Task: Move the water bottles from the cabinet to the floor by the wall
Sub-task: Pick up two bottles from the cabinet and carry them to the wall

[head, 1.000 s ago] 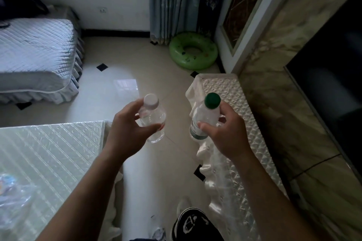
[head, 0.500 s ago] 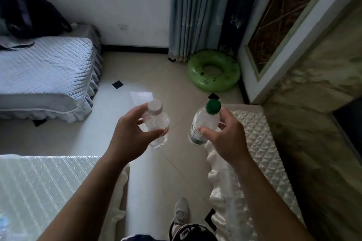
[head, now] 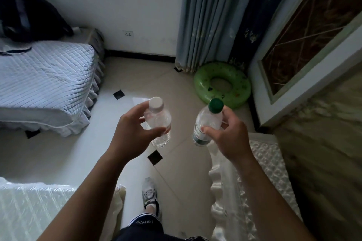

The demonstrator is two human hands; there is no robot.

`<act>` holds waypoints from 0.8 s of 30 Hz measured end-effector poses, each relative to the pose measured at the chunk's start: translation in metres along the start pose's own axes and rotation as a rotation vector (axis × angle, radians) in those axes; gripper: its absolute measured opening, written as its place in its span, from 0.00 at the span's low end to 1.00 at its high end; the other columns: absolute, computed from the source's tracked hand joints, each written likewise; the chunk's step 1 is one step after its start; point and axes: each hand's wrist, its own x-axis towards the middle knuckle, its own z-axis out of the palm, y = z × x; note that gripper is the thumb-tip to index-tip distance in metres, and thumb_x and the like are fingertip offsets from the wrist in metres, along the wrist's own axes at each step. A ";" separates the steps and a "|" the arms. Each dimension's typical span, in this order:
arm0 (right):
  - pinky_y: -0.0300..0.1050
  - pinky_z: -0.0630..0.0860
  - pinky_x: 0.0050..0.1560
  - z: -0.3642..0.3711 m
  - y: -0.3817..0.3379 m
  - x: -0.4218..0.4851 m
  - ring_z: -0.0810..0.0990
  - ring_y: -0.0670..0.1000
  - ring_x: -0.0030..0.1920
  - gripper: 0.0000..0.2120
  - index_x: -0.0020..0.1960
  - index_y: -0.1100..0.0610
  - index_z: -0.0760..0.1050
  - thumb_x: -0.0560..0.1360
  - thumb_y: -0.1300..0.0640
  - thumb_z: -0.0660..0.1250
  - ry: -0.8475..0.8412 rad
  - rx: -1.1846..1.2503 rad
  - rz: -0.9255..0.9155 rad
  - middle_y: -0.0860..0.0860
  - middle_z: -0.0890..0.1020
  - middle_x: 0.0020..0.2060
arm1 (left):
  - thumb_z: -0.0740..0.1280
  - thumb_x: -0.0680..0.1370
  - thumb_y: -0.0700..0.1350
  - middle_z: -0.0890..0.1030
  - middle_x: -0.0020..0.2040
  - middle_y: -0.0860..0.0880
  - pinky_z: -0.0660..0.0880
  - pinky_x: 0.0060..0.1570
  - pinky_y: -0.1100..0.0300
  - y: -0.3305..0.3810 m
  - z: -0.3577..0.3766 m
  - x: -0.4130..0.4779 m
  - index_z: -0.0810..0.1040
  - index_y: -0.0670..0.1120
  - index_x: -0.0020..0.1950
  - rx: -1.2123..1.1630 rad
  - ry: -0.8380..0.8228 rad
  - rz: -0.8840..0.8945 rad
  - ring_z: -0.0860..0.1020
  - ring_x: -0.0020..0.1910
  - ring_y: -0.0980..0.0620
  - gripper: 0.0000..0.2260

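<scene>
ring [head: 202,83] nearer, left fingers [head: 135,110] grasp white-capped bottle [head: 159,121], right fingers [head: 210,130] green-capped bottle [head: 208,118], floor [head: 148,76] open

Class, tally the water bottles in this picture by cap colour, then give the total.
White-capped bottle: 1, held in the left hand
Green-capped bottle: 1, held in the right hand
Total: 2

The pale tiled floor [head: 137,76], set with small black diamond insets [head: 155,157], is carrying a green inflatable swim ring [head: 200,84] that is lying flat in the far corner. A quilted bed [head: 43,76] is standing at the left, and a white sneaker [head: 149,193] is resting near the cloth-covered cabinet [head: 264,172].
</scene>
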 end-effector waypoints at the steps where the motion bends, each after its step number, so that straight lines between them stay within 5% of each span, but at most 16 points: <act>1: 0.37 0.79 0.44 0.007 -0.003 0.016 0.82 0.45 0.48 0.24 0.59 0.47 0.77 0.64 0.57 0.77 -0.003 0.000 0.002 0.44 0.83 0.47 | 0.81 0.63 0.43 0.81 0.56 0.57 0.77 0.56 0.59 -0.006 -0.004 0.017 0.76 0.54 0.63 -0.003 0.000 0.004 0.80 0.55 0.55 0.31; 11: 0.41 0.80 0.45 0.096 -0.046 0.185 0.83 0.46 0.47 0.22 0.56 0.47 0.78 0.63 0.57 0.77 0.005 -0.005 0.010 0.46 0.84 0.46 | 0.81 0.63 0.44 0.81 0.55 0.56 0.77 0.58 0.54 -0.066 -0.057 0.200 0.77 0.57 0.61 -0.024 -0.024 -0.006 0.80 0.55 0.55 0.29; 18: 0.45 0.81 0.48 0.128 -0.067 0.282 0.83 0.45 0.47 0.25 0.58 0.47 0.77 0.61 0.54 0.77 0.020 -0.019 -0.002 0.45 0.84 0.47 | 0.77 0.59 0.54 0.81 0.54 0.58 0.77 0.58 0.56 -0.081 -0.076 0.305 0.75 0.65 0.58 -0.032 -0.034 -0.004 0.80 0.54 0.56 0.29; 24: 0.40 0.79 0.45 0.146 -0.064 0.378 0.82 0.42 0.44 0.24 0.56 0.50 0.78 0.61 0.56 0.77 -0.006 -0.004 -0.015 0.45 0.84 0.45 | 0.77 0.59 0.53 0.82 0.54 0.57 0.78 0.57 0.52 -0.100 -0.072 0.395 0.75 0.63 0.61 -0.013 -0.013 -0.018 0.81 0.53 0.54 0.30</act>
